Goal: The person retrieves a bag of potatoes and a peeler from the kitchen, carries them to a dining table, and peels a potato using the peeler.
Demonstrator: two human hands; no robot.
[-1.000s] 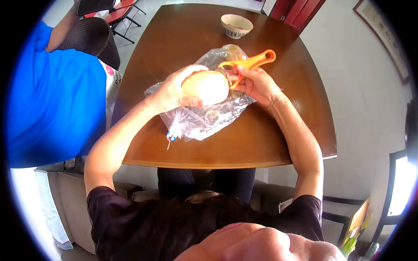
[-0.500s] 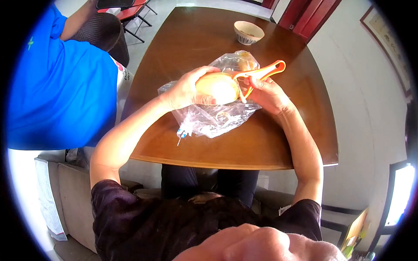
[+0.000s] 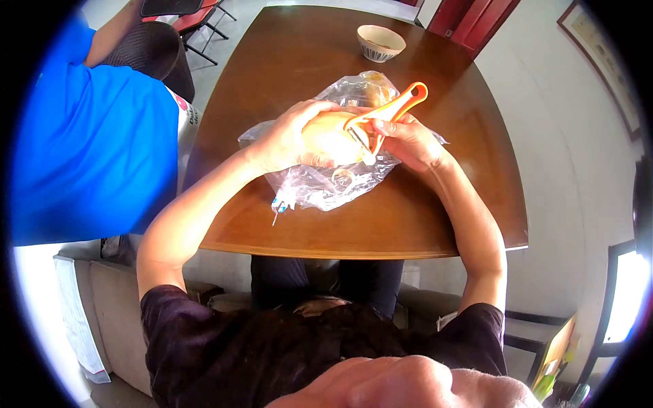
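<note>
My left hand [image 3: 289, 139] is closed around the left side of a pale orange, rounded fruit or vegetable [image 3: 330, 134]; bright glare hides its exact kind. An orange peeler [image 3: 392, 107] is gripped in my right hand [image 3: 413, 144], its looped handle pointing up to the right. The peeler's blade lies against the right end of the piece. Beneath both hands a clear plastic bag [image 3: 306, 194] is spread on the table. A ring-shaped pale scrap [image 3: 342, 178] shows on the bag. Another yellowish-brown item [image 3: 376, 90] sits at the bag's far side, partly covered by plastic.
A patterned bowl [image 3: 381, 44] stands toward the far end of the brown wooden table [image 3: 272, 61]. To the left is a person in a blue shirt [image 3: 102, 149]. Beyond them are red folding chairs [image 3: 194, 20]. A wall runs along the right.
The peeler has shifted left onto the piece and its blade side has turned more into view. My left hand keeps its hold. The whole view has moved slightly.
</note>
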